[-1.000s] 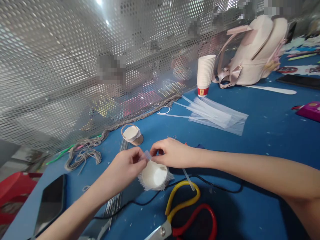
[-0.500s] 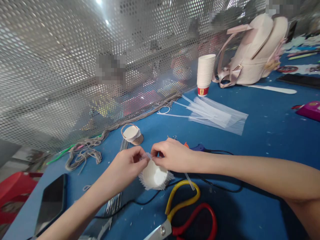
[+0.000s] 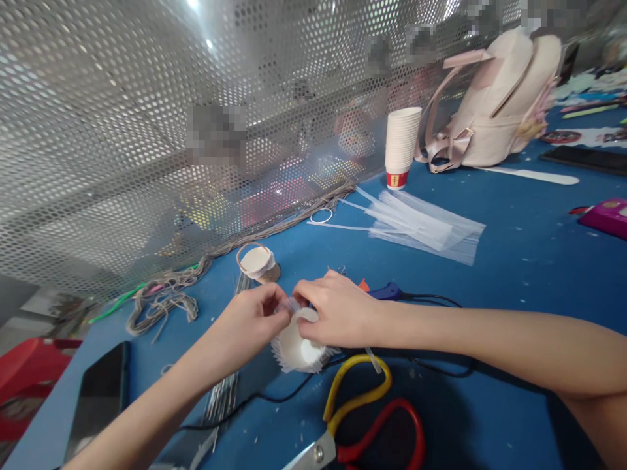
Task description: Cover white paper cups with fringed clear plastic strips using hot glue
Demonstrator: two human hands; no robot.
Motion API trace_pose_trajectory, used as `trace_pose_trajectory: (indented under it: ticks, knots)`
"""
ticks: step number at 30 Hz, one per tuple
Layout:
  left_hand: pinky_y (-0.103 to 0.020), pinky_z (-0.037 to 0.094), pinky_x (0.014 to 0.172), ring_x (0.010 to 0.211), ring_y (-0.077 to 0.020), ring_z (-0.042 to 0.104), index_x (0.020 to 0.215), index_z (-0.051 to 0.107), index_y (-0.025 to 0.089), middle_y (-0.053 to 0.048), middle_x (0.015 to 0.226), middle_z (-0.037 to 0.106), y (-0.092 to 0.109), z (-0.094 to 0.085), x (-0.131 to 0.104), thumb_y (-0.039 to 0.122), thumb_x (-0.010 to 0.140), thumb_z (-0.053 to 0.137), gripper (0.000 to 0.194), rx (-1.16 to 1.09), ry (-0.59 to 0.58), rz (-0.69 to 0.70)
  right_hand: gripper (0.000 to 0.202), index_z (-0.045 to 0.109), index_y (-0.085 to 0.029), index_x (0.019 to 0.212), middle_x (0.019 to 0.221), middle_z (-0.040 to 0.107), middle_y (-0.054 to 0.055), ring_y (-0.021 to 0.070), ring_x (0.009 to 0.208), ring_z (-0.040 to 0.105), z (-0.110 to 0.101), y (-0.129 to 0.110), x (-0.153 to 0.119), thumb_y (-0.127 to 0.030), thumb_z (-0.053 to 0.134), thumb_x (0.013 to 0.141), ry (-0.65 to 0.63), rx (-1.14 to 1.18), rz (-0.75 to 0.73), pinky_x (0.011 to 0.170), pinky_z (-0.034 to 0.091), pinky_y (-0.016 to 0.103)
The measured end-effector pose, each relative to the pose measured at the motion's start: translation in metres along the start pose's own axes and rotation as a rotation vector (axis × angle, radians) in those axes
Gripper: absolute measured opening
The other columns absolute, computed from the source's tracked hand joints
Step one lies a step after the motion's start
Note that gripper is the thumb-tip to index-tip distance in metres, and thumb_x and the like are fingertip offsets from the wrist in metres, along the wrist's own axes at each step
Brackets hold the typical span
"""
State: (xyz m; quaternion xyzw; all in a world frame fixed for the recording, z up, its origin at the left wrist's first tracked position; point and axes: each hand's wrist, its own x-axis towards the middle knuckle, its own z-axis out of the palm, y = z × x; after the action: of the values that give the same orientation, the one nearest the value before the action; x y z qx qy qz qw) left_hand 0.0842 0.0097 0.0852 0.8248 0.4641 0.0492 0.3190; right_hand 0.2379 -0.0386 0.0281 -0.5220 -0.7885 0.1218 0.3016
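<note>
A white paper cup (image 3: 296, 349) with a ragged fringe of translucent strips around it stands in front of me. My left hand (image 3: 262, 313) pinches a small translucent strip (image 3: 292, 304) at the far left of the cup's rim. My right hand (image 3: 336, 310) is closed over the rim, thumb inside the cup and fingers curled outside. Behind my right wrist lies a blue-handled tool with an orange tip (image 3: 386, 291), probably a glue gun, its cable running off right. Large scissors (image 3: 360, 408) with yellow and red handles lie nearest me.
A small basket-like cup (image 3: 260, 264) with a handle stands behind my left hand. Further back are translucent strips (image 3: 426, 225), stacked paper cups (image 3: 403, 140) and a backpack (image 3: 490, 111). Grey cord (image 3: 164, 300) runs along the perforated metal screen (image 3: 122, 163). A phone (image 3: 100, 395) lies left.
My right hand has shifted slightly left and down over the cup, its thumb now inside the rim. My left hand stays almost still at the strip.
</note>
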Motion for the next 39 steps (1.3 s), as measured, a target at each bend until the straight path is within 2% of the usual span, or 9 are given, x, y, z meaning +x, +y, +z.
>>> trace_pose_trajectory:
  ticks: [4,10,18,23,26,33,39]
  knots:
    - [-0.026,0.038,0.056,0.06,-0.0148,0.047,0.067,0.055,0.018,0.002,0.062,0.054,0.002,0.001,-0.002,0.031,0.069,0.049,0.014,-0.01,0.008,0.005,0.015,0.055,-0.017,0.079,0.075,0.068,0.002,0.0195,0.069,0.062,0.002,0.0,0.003,-0.032,0.059,0.077,-0.025,0.004,0.033,0.065,0.031,0.032]
    - [-0.026,0.038,0.057,0.061,-0.0155,0.05,0.067,0.057,0.019,0.002,0.062,0.055,-0.001,0.004,-0.002,0.031,0.069,0.05,0.014,-0.02,0.004,0.022,0.01,0.055,-0.018,0.072,0.076,0.069,0.002,0.0185,0.072,0.063,0.005,0.003,0.006,-0.024,0.057,0.08,-0.052,0.002,0.05,0.063,0.029,0.029]
    - [-0.025,0.036,0.056,0.06,-0.0143,0.048,0.067,0.055,0.018,0.002,0.061,0.055,0.001,0.002,-0.006,0.033,0.069,0.053,0.015,-0.114,0.016,-0.007,0.008,0.058,-0.017,0.075,0.078,0.069,0.003,0.0182,0.074,0.063,0.003,0.001,0.004,-0.018,0.054,0.081,-0.086,0.032,0.083,0.067,0.033,0.029]
    - [-0.023,0.036,0.055,0.061,-0.0141,0.048,0.067,0.056,0.018,0.002,0.062,0.056,0.003,0.003,-0.011,0.033,0.068,0.055,0.015,-0.219,0.03,-0.026,0.011,0.058,-0.017,0.075,0.078,0.069,0.003,0.0193,0.072,0.062,0.002,0.0,0.005,-0.027,0.061,0.076,-0.068,0.032,0.071,0.063,0.031,0.028]
    - [-0.023,0.036,0.056,0.062,-0.0142,0.048,0.069,0.057,0.018,0.002,0.063,0.056,0.003,0.003,-0.013,0.034,0.068,0.056,0.015,-0.246,0.035,-0.028,0.013,0.058,-0.017,0.071,0.073,0.068,0.002,0.0176,0.069,0.061,0.005,0.001,0.006,-0.028,0.062,0.078,-0.06,0.015,0.073,0.062,0.03,0.028]
    - [-0.022,0.034,0.055,0.061,-0.0132,0.046,0.069,0.058,0.018,0.003,0.062,0.053,0.0,0.005,-0.016,0.042,0.071,0.059,0.024,-0.255,0.083,-0.028,0.019,0.06,-0.016,0.065,0.065,0.066,0.003,0.0155,0.063,0.058,0.01,0.006,0.008,-0.026,0.062,0.081,-0.042,0.003,0.054,0.057,0.028,0.026]
    - [-0.022,0.037,0.054,0.061,-0.0139,0.048,0.074,0.061,0.018,0.002,0.063,0.056,-0.007,0.009,-0.018,0.047,0.072,0.06,0.029,-0.322,0.113,-0.036,0.014,0.063,-0.016,0.068,0.064,0.065,0.002,0.0141,0.062,0.057,0.007,0.007,0.009,-0.026,0.067,0.076,-0.062,0.076,0.067,0.057,0.028,0.025]
